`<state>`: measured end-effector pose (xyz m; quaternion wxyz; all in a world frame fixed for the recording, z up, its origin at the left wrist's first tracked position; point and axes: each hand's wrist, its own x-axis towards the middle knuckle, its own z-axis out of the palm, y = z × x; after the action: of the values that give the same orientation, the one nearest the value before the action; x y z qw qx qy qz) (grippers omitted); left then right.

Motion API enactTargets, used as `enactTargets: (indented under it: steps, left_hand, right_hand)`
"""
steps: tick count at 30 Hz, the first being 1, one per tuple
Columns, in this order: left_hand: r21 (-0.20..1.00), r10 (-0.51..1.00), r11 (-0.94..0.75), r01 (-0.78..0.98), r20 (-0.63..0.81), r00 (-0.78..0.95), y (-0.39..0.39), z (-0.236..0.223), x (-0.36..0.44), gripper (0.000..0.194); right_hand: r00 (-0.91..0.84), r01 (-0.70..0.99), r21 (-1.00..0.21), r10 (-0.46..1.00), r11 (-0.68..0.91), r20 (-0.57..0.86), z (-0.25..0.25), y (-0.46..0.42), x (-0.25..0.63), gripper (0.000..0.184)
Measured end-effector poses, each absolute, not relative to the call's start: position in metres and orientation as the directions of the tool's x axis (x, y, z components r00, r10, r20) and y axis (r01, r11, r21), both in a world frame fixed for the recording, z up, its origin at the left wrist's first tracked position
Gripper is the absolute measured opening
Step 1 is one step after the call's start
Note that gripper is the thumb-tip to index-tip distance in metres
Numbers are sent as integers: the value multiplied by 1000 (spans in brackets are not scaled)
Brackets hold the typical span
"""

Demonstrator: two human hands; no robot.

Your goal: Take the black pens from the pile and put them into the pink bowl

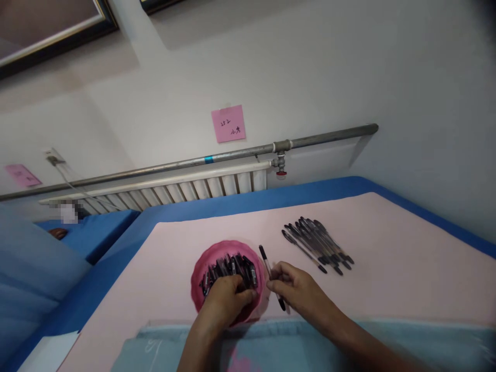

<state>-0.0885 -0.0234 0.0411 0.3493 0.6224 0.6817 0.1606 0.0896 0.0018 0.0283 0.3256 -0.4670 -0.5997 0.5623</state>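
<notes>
Bent over the near side of a pink bowl (197,266), the left hand (230,297) has its fingers curled in among the loose pens (232,261) there; whether it grips one I cannot tell, since the hand covers the spot. Just beside the bowl, the right hand (290,281) pinches a single black-capped pen (266,262) between thumb and closed fingers, the pen slanting with its cap end up and away.

To the right, well apart from the bowl, lies a heap of clear pens (315,243), roughly lined up (one pen sits a little aside at the heap's left edge). Nothing stands between bowl and heap except the right hand and its pen. Along the near edge, teal fabric (310,343) with a white mark and a pink patch overlaps the work area, and a white sheet (48,351) lies at the lower left.

Underneath everything is a pale pink cover (387,268) on a blue table (310,187). Blue cloth (31,268) hangs at the left. Behind run a white radiator (178,192), a metal pipe (163,168) and a red-handled valve (281,165); on the grey wall are a handwritten pink note (228,124) and a dark picture frame (108,20).
</notes>
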Motion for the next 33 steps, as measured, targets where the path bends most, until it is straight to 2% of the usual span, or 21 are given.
enactTargets:
  steps: [3,6,8,10,13,15,19,29,33]
  left_hand:
    - [640,965,171,749,-262,4,-21,38,-88,19]
    - [758,980,156,633,-198,-4,-20,40,-87,21]
    - [890,989,143,432,-144,-29,-21,42,-85,22]
    - [979,989,148,139,-145,-35,-22,45,-82,25]
    - [944,972,233,-233,-220,83,-24,48,-75,27]
    - [905,963,264,-334,-228,144,-26,50,-72,27]
    - [906,975,220,-361,-210,68,-25,51,-71,31]
    - [926,951,185,-329,-253,-176,-21,51,-71,39]
    - [971,911,111,-212,-184,-368,-21,53,-90,40]
  right_hand:
    - [-361,187,-980,922,-74,-139,30,0,90,7]
    - [-404,164,-980,898,-115,-173,35,-3,89,5]
    - [-456,129,-982,872,-135,-180,38,-7,89,4]
    - [-518,100,-980,831,-175,-201,40,-11,88,1]
    - [-612,85,-962,748,-260,-256,43,-16,86,4]
    - [-644,72,-952,715,-297,-272,46,-19,86,6]
    - [-636,99,-957,723,-271,-270,53,-20,86,7]
    - [-546,306,-952,819,0,-175,47,-16,85,7]
    - [-519,365,-930,839,46,-163,39,-17,87,6]
